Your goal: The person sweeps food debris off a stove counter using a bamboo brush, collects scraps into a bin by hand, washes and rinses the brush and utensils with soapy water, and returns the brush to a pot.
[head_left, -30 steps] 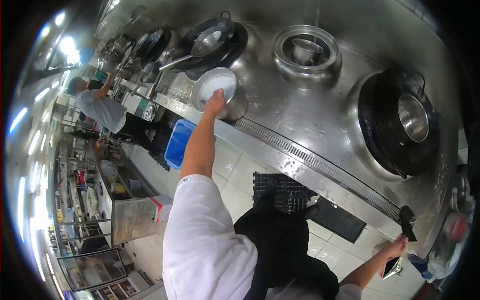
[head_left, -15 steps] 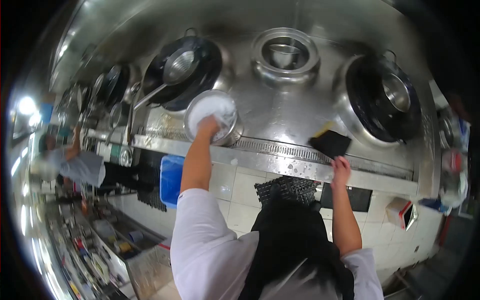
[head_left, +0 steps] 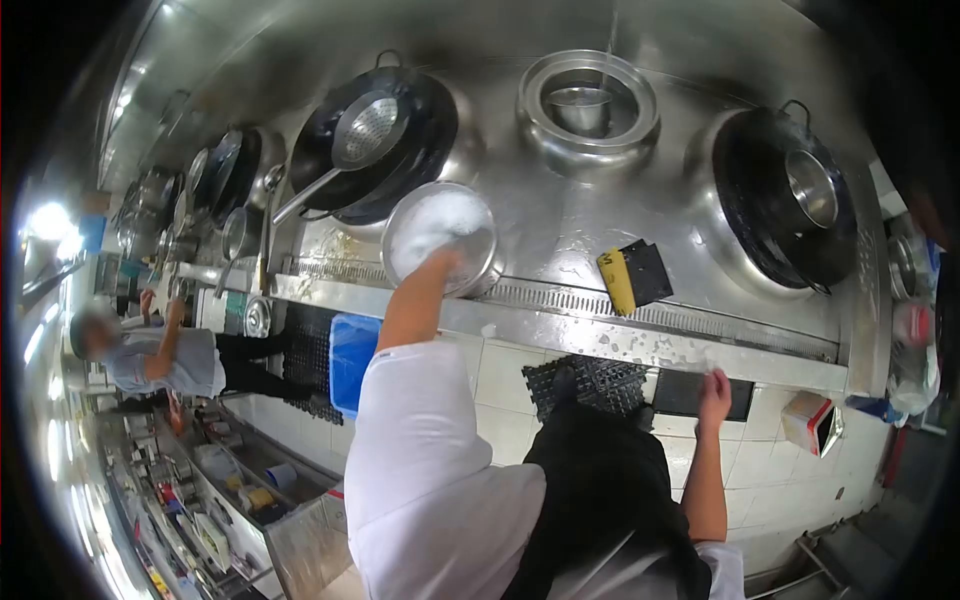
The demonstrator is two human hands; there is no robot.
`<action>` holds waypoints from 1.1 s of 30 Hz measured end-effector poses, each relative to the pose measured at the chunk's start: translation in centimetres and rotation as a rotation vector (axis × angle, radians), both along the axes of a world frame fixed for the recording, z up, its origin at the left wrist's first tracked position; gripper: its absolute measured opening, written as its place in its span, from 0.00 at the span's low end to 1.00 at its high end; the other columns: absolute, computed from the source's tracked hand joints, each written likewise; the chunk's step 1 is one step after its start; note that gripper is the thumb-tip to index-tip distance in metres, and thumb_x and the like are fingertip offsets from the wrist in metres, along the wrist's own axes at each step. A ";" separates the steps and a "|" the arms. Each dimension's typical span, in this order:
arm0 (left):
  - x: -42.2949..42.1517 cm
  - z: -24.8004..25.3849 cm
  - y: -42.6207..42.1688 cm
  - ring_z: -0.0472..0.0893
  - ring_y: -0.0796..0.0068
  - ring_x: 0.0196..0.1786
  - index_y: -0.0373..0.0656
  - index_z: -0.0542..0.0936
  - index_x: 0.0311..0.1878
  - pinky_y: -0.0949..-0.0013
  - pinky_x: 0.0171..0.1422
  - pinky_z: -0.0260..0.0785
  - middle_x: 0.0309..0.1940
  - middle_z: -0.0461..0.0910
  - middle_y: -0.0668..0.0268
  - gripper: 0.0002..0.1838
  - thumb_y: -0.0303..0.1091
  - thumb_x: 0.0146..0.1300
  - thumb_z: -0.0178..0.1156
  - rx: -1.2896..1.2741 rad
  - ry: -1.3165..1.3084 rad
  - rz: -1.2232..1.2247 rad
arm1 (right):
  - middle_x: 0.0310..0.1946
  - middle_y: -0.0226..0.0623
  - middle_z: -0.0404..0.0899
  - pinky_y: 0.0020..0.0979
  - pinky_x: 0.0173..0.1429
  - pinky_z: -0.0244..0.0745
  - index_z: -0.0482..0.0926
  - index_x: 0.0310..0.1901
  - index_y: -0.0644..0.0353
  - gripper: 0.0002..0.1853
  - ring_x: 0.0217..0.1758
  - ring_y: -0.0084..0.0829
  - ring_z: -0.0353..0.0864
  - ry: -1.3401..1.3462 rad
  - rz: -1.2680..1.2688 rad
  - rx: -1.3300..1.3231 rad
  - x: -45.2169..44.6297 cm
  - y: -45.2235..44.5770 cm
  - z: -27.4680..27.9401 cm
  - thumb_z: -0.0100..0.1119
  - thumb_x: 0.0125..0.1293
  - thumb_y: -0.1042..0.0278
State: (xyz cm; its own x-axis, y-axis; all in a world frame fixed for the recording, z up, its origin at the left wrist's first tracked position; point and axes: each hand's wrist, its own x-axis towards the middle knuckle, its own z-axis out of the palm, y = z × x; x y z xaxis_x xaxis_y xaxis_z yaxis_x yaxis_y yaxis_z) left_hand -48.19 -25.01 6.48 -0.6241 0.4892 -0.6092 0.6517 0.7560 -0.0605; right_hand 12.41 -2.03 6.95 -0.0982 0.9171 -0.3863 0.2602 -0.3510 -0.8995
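My left hand (head_left: 447, 264) reaches into a round metal bowl (head_left: 490, 232) of white suds (head_left: 440, 217) at the counter's front edge. Its fingers are hidden in the foam and behind the wrist. My right hand (head_left: 713, 392) is just in front of the counter edge, fingers loosely bent, with nothing plainly held. Apart from it, up and to the left, a black-and-yellow piece that looks like a scouring pad (head_left: 652, 275) lies folded or overlapping on the steel counter (head_left: 560, 225). A perforated strainer ladle (head_left: 370, 132) rests across the black wok (head_left: 420, 140) behind the bowl.
A steel burner ring (head_left: 640, 97) holding a metal pot (head_left: 580, 112) stands at the back. To the right, another wok (head_left: 745, 190) contains a small metal bowl (head_left: 812, 188). A blue bin (head_left: 354, 365) stands below the counter. A co-worker (head_left: 170, 350) is at the far left.
My right hand has let go of the black-and-yellow scouring pad and drawn back toward me, to the right. The pad now lies on the counter. My left hand stays in the suds.
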 end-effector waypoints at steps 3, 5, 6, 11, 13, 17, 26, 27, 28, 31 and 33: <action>1.1 -0.2 -0.8 0.78 0.57 0.45 0.44 0.79 0.42 0.58 0.50 0.69 0.41 0.78 0.53 0.16 0.44 0.55 0.59 0.026 -0.001 -0.008 | 0.39 0.31 0.76 0.24 0.39 0.69 0.69 0.59 0.55 0.21 0.35 0.22 0.74 0.055 -0.199 -0.160 6.5 -1.8 -1.9 0.57 0.65 0.64; 1.5 -0.5 -0.7 0.78 0.57 0.43 0.44 0.79 0.41 0.58 0.49 0.69 0.40 0.77 0.54 0.15 0.44 0.55 0.59 0.037 0.004 -0.021 | 0.45 0.35 0.76 0.29 0.47 0.70 0.68 0.59 0.55 0.21 0.47 0.28 0.75 -0.058 -0.267 -0.244 10.3 -3.5 -2.9 0.55 0.65 0.64; 2.0 -0.6 -1.2 0.78 0.57 0.43 0.44 0.78 0.41 0.58 0.49 0.69 0.39 0.77 0.54 0.15 0.43 0.55 0.59 0.039 0.011 -0.017 | 0.46 0.36 0.75 0.32 0.47 0.71 0.68 0.59 0.54 0.22 0.48 0.29 0.75 -0.130 -0.244 -0.283 12.5 -4.4 -3.9 0.55 0.64 0.64; 2.0 -1.1 -1.7 0.77 0.58 0.40 0.44 0.78 0.38 0.59 0.45 0.69 0.36 0.77 0.55 0.13 0.43 0.57 0.59 0.076 0.038 -0.040 | 0.38 0.34 0.73 0.35 0.34 0.71 0.64 0.62 0.48 0.25 0.33 0.30 0.74 -0.230 -0.454 -0.530 20.1 -10.8 -7.2 0.56 0.64 0.63; 1.3 -0.8 -2.2 0.77 0.58 0.38 0.44 0.78 0.36 0.59 0.44 0.69 0.35 0.77 0.55 0.12 0.43 0.57 0.59 0.093 0.060 -0.057 | 0.36 0.32 0.73 0.32 0.35 0.72 0.66 0.59 0.50 0.22 0.34 0.30 0.74 -0.362 -0.422 -0.671 21.0 -12.8 -6.8 0.56 0.64 0.61; 1.8 -0.7 -0.3 0.77 0.59 0.36 0.44 0.77 0.34 0.59 0.41 0.69 0.32 0.76 0.56 0.12 0.43 0.58 0.58 0.191 0.090 -0.242 | 0.35 0.35 0.75 0.37 0.35 0.75 0.75 0.43 0.57 0.11 0.35 0.33 0.77 -0.127 -0.346 -0.548 25.4 -18.8 -10.8 0.53 0.62 0.62; 5.3 0.2 7.5 0.76 0.60 0.30 0.44 0.76 0.29 0.60 0.36 0.69 0.26 0.75 0.58 0.12 0.43 0.60 0.57 0.423 0.305 -0.370 | 0.34 0.36 0.79 0.33 0.34 0.77 0.76 0.50 0.60 0.19 0.33 0.29 0.79 -0.334 -0.569 -0.583 23.6 -22.4 -6.9 0.56 0.60 0.59; 5.6 0.8 7.6 0.76 0.60 0.30 0.44 0.76 0.28 0.60 0.35 0.69 0.26 0.75 0.58 0.13 0.43 0.60 0.57 0.443 0.351 -0.364 | 0.33 0.35 0.78 0.33 0.33 0.76 0.77 0.49 0.59 0.18 0.31 0.28 0.78 -0.310 -0.610 -0.581 24.2 -22.7 -7.5 0.56 0.60 0.59; 5.8 1.4 7.6 0.76 0.60 0.29 0.44 0.76 0.28 0.60 0.34 0.69 0.25 0.75 0.58 0.13 0.42 0.61 0.57 0.466 0.394 -0.354 | 0.33 0.35 0.78 0.33 0.33 0.76 0.77 0.49 0.59 0.18 0.31 0.28 0.78 -0.299 -0.627 -0.575 24.4 -23.3 -7.5 0.56 0.60 0.59; 6.6 3.6 8.1 0.76 0.61 0.27 0.43 0.76 0.26 0.60 0.32 0.69 0.23 0.75 0.59 0.14 0.42 0.61 0.57 0.580 0.524 -0.360 | 0.32 0.34 0.78 0.32 0.31 0.75 0.77 0.48 0.58 0.18 0.30 0.27 0.77 -0.268 -0.600 -0.664 25.6 -25.5 -7.5 0.57 0.59 0.59; 7.5 5.3 8.9 0.76 0.61 0.26 0.43 0.75 0.25 0.60 0.31 0.69 0.22 0.74 0.59 0.14 0.42 0.62 0.57 0.707 0.629 -0.406 | 0.32 0.34 0.78 0.33 0.31 0.75 0.77 0.48 0.57 0.17 0.31 0.27 0.77 -0.256 -0.604 -0.714 26.7 -26.8 -8.0 0.57 0.59 0.59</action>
